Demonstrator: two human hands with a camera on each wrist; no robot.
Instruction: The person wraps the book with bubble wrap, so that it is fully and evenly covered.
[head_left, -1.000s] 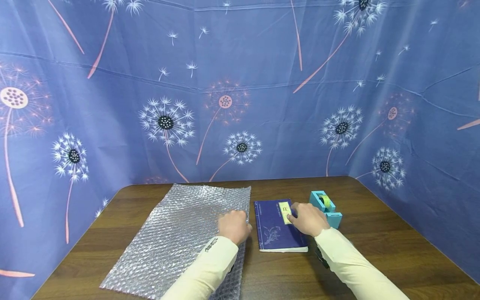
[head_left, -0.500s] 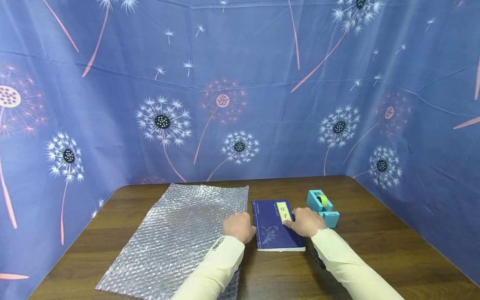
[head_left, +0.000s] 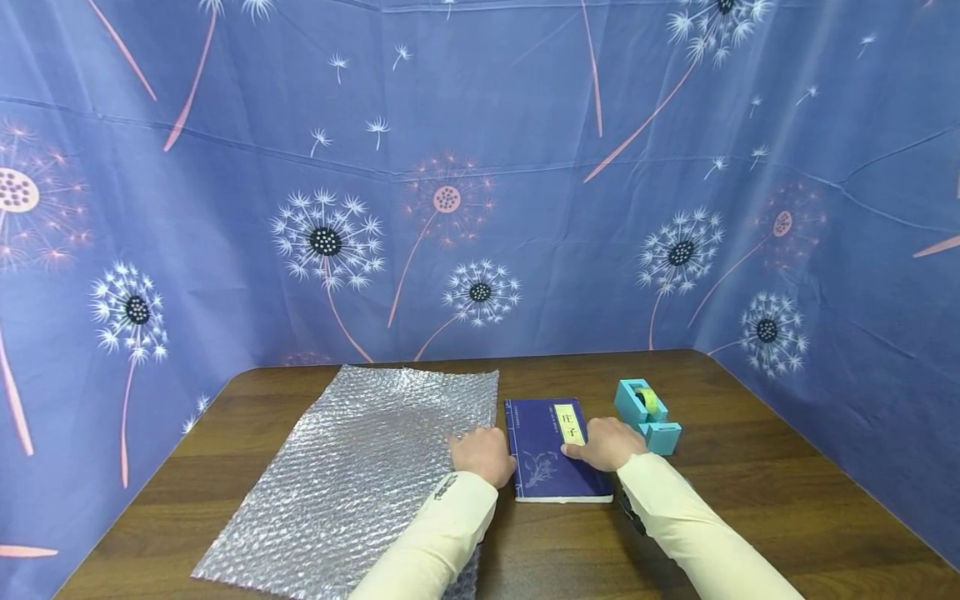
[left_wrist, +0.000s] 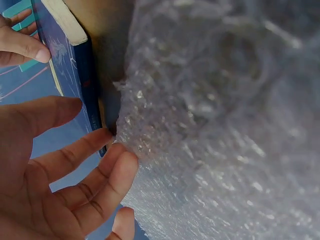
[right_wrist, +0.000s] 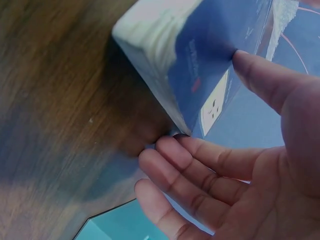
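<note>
A dark blue book point(head_left: 547, 454) with a yellow title label lies flat on the wooden table point(head_left: 750, 467). My left hand point(head_left: 483, 454) rests at its spine. In the left wrist view the straight fingers point(left_wrist: 102, 137) touch the spine of the book point(left_wrist: 75, 75) beside the edge of the bubble wrap point(left_wrist: 225, 125). My right hand point(head_left: 606, 443) is at the book's right edge. In the right wrist view its thumb point(right_wrist: 255, 70) presses the cover of the book point(right_wrist: 210, 55) while the fingertips point(right_wrist: 170, 145) meet the lower edge, pinching it.
A large bubble wrap sheet point(head_left: 360, 467) covers the table's left half. A teal tape dispenser point(head_left: 648, 415) stands just right of the book. Blue dandelion-print cloth point(head_left: 480, 183) walls the back and both sides.
My left hand has moved right, off the bubble wrap to the book's spine. My right hand has slid a little toward me along the book's right edge.
</note>
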